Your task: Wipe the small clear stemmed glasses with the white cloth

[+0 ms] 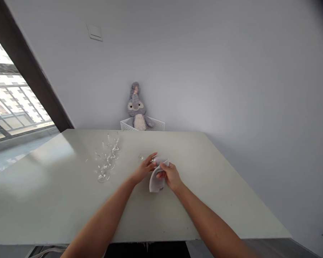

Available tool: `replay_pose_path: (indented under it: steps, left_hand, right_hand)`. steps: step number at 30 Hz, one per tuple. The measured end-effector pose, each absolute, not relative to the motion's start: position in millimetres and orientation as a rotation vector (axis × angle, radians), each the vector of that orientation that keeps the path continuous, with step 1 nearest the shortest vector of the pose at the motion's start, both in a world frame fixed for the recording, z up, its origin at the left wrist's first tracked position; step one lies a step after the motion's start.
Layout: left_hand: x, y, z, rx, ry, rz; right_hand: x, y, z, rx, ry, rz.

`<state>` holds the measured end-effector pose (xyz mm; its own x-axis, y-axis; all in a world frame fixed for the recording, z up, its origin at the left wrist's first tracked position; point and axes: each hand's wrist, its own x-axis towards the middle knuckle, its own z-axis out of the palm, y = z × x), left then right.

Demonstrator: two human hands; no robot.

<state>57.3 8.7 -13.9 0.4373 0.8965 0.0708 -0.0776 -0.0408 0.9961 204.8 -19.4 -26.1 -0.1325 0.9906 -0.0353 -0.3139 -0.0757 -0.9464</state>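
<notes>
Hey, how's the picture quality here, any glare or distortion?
In the head view, daylight overexposes the window, and pale glare spreads over the left of the tabletop; also in the head view, the top right corner darkens, edges look stretched, and the held glass looks faint beside the pale cloth.

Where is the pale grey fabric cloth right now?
In the head view, right of the clear standing glasses, the cloth is in the right hand, against the clear stemmed glass in the left hand.
</notes>
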Motion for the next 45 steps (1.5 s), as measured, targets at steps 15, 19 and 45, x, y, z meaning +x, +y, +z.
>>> replay_pose_path:
  steps: [15, 19, 45]
  left_hand:
    - [58, 9, -10, 1.414, 0.831, 0.904]
    - [54, 9, -8, 1.404, 0.765, 0.910]
    - [42, 33, -31, 1.021, 1.087, 1.259]
  right_hand:
    - [201, -20, -26, -0.864, -0.814, 1.564]
    - [203, -18, -30, -0.823, -0.829, 1.631]
    - [231, -13, -14, -1.317, -1.355, 0.878]
